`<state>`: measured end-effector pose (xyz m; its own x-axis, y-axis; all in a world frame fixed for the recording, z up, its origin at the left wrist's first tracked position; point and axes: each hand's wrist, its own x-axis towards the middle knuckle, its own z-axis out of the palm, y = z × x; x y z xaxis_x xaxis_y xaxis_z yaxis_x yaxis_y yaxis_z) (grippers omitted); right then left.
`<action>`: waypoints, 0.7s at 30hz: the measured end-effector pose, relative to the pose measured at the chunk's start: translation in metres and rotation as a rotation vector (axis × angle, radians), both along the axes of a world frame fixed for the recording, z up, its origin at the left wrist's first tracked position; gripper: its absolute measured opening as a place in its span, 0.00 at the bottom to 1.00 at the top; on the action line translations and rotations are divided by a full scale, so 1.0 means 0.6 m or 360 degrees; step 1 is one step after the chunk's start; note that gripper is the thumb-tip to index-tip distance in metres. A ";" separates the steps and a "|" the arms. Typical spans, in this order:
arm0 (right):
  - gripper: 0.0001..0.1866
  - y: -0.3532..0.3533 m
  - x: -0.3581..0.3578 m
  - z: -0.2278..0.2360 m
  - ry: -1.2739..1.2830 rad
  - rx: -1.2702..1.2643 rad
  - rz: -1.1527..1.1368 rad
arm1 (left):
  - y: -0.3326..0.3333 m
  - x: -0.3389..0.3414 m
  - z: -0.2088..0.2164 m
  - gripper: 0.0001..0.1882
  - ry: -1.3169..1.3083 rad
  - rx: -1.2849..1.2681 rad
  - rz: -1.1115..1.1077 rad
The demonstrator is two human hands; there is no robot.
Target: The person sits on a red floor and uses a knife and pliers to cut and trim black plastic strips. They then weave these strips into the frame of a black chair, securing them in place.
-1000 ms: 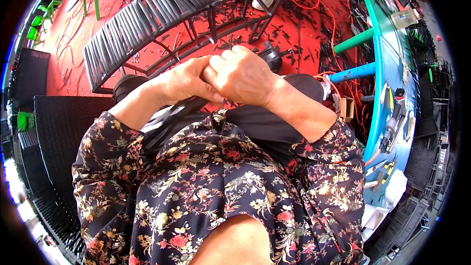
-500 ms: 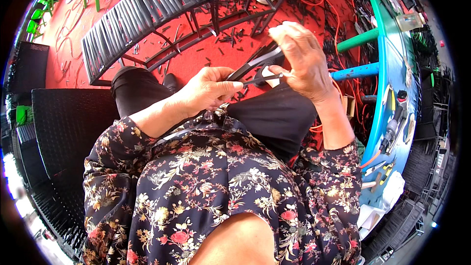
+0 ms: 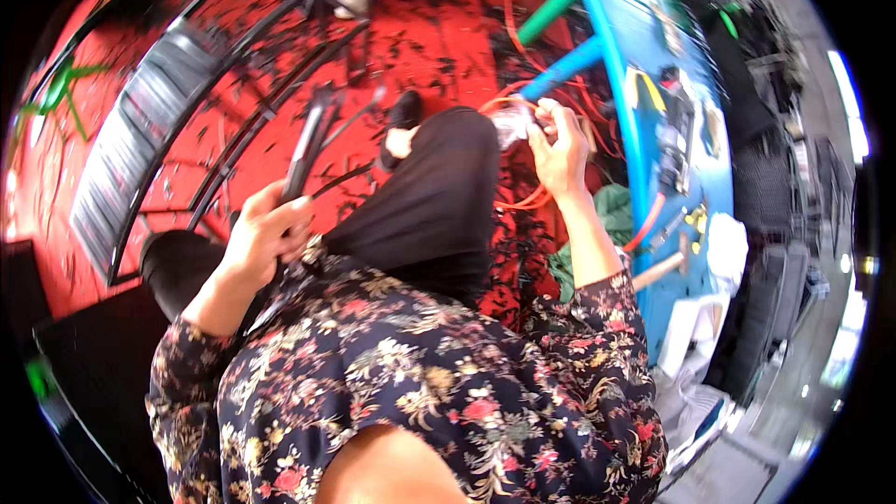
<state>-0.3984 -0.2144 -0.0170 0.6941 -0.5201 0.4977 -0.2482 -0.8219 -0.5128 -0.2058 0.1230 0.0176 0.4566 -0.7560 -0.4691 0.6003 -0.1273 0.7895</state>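
My left hand (image 3: pixel 264 238) is closed round a small bunch of long black flat strips (image 3: pixel 310 135), which point up and away from me over the red floor. A thinner dark strip (image 3: pixel 345 179) sticks out to the side of that hand. My right hand (image 3: pixel 563 154) is off to the right, above the floor near the blue table leg. Its fingers are pinched together, and what they hold, if anything, cannot be made out. Beside the fingertips shows a blurred, clear plastic-looking thing (image 3: pixel 511 124). Far left stands a curved black frame (image 3: pixel 224 65), partly wound with black strips (image 3: pixel 140 131).
A blue table (image 3: pixel 691 168) runs along my right, with a power tool (image 3: pixel 674 145), a wooden-handled tool (image 3: pixel 661 271) and other hand tools. Orange hose (image 3: pixel 511 9) and scattered black offcuts lie on the red floor (image 3: pixel 448 65). A green chair (image 3: pixel 65 89) stands far left.
My hands have parted: the right has left the strips and moved down beside the table, while the left has shifted left and down with the strips. My view has swung right.
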 end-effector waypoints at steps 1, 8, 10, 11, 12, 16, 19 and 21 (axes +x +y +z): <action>0.16 -0.034 -0.023 -0.003 -0.0017 0.0041 -0.0206 | -0.002 -0.001 0.000 0.08 0.0024 -0.0025 0.0016; 0.25 -0.242 -0.124 0.054 0.0423 -0.0359 -0.0994 | -0.013 -0.001 0.005 0.08 0.0065 -0.0053 0.0026; 0.35 -0.279 -0.098 0.072 0.0681 -0.0472 -0.1086 | -0.011 -0.001 0.005 0.07 0.0018 0.0039 0.0025; 0.39 -0.297 -0.085 0.085 0.0778 -0.0379 -0.0999 | -0.008 -0.001 0.004 0.07 0.0010 0.0085 0.0056; 0.44 -0.314 -0.073 0.096 0.0943 -0.0110 -0.1041 | -0.004 0.001 0.003 0.08 0.0055 0.0069 0.0051; 0.58 -0.372 -0.053 0.096 0.1209 0.0085 -0.1062 | 0.013 0.007 -0.003 0.03 0.0074 -0.0106 0.0058; 0.58 -0.412 -0.070 0.086 0.1503 -0.0133 -0.1070 | 0.023 0.006 -0.007 0.03 0.0122 -0.0266 0.0107; 0.49 -0.419 -0.072 0.090 0.1531 -0.0243 -0.1122 | 0.025 0.004 -0.010 0.03 0.0175 -0.0374 0.0143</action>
<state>-0.4415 -0.4655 0.0371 0.4014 -0.9156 0.0215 -0.8953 -0.3873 0.2198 -0.2032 0.1382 0.0118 0.4824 -0.8088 -0.3364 0.6849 0.1089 0.7204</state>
